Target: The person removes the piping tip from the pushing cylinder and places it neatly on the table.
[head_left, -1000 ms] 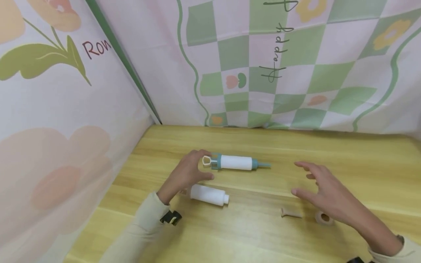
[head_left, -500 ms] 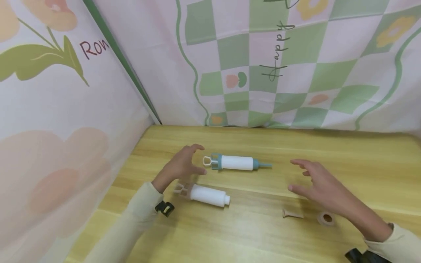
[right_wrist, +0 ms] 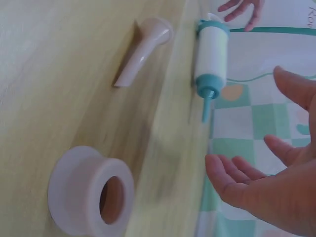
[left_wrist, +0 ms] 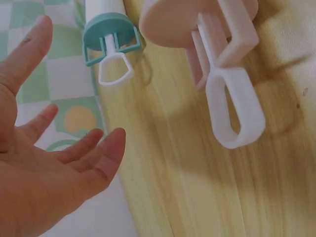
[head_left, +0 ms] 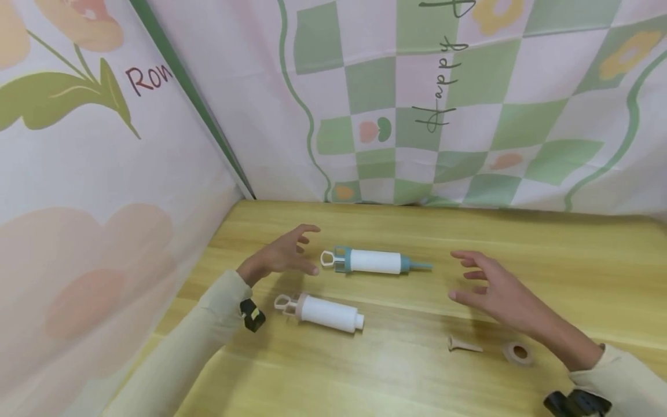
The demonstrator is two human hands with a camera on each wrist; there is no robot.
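My left hand hovers just left of a white syringe with teal ends, fingers spread and holding nothing. The teal syringe has a loop handle on its left and a thin teal nozzle on its right. Nearer lies a second white syringe, with a pinkish-beige collar, a pale loop handle and a short bare tip. Over the right side of the table floats my right hand, relaxed and bare of any object. Below it rest a beige flared nozzle and a beige flanged ring cap.
All the parts lie on a wood-grain table. A green-and-white checked cloth hangs behind it, and a floral cloth borders the left. Dark wrist cameras sit at both cuffs.
My left hand has drawn back leftward from the teal syringe's handle, uncovering the beige syringe's handle. My right hand has drifted slightly left. The parts stay in place on the table.
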